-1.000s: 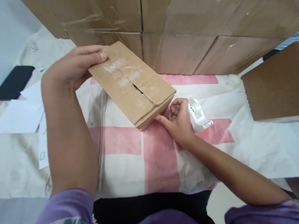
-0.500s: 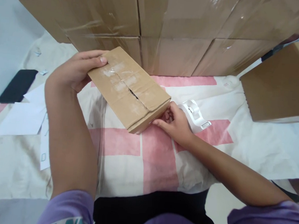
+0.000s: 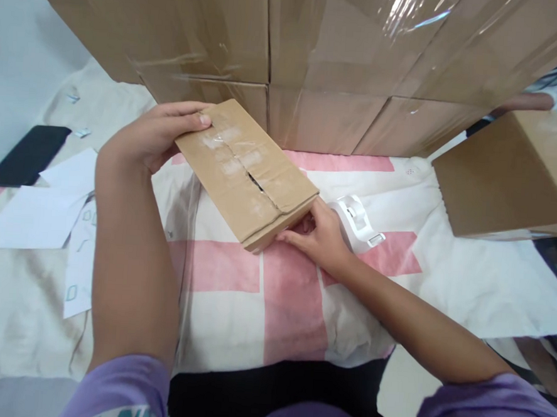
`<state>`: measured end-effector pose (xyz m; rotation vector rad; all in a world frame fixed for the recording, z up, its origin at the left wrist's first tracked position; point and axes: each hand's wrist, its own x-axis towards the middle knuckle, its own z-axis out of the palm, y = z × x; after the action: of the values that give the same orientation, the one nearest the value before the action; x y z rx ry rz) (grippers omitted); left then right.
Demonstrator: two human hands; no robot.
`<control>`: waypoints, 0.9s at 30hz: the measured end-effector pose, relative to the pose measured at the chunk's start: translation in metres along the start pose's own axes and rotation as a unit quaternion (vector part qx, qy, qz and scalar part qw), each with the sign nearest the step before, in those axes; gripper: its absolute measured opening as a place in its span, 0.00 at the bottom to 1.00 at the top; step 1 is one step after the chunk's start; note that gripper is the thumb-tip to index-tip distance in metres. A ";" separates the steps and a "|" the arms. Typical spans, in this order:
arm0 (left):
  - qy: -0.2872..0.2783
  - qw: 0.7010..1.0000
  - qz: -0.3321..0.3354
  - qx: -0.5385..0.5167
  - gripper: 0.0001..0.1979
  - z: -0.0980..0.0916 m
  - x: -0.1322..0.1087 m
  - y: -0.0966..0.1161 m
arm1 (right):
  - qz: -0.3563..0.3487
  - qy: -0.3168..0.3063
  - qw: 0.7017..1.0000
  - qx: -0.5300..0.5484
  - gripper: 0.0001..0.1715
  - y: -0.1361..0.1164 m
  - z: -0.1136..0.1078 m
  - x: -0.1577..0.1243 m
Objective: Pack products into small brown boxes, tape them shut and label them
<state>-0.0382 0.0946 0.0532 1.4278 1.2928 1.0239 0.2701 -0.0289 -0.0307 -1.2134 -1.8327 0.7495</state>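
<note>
A small flat cardboard box [image 3: 243, 168] is held tilted between my two hands, its top flaps meeting along a torn seam with a dark gap and pale scuffed patches. My left hand [image 3: 163, 129] grips its far left end, thumb on top and the other fingers partly hidden behind. At the near right end my right hand [image 3: 317, 233] holds the side wall, with the thumb low and the fingers curled against it. Just beyond the right hand lies a white tape dispenser [image 3: 360, 223] on the pink and white cloth [image 3: 224, 331].
Large cardboard boxes [image 3: 331, 117] wrapped in clear film form a wall behind. An open cardboard carton [image 3: 502, 178] stands at right, with another person's arm [image 3: 530, 101] beside it. Toward the left lie a black phone-like slab [image 3: 29, 154] and white papers [image 3: 32, 218].
The view has shifted slightly. Both hands keep their hold on the box, which has barely moved. Another person's arm now shows more clearly behind the open carton.
</note>
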 end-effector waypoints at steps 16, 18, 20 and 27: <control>-0.048 0.996 -0.026 -0.076 0.27 0.004 0.001 -0.002 | -0.011 0.085 0.995 -0.057 0.89 -0.064 0.023 -0.016; -0.045 0.996 -0.023 -0.077 0.29 0.003 0.001 -0.004 | 0.005 0.121 0.989 -0.084 0.82 -0.083 0.035 -0.015; -0.048 0.996 -0.017 -0.079 0.32 0.004 0.001 -0.007 | 0.014 0.149 0.984 -0.092 0.65 -0.094 0.042 -0.015; -0.065 0.946 -0.014 -0.317 0.36 0.025 0.012 -0.045 | -0.039 0.196 0.975 -0.095 0.44 -0.103 -0.022 -0.083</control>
<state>-0.0231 0.1048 0.0034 0.9555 0.7761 1.1689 0.2600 -0.1427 0.0394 -1.2966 -1.6344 0.2681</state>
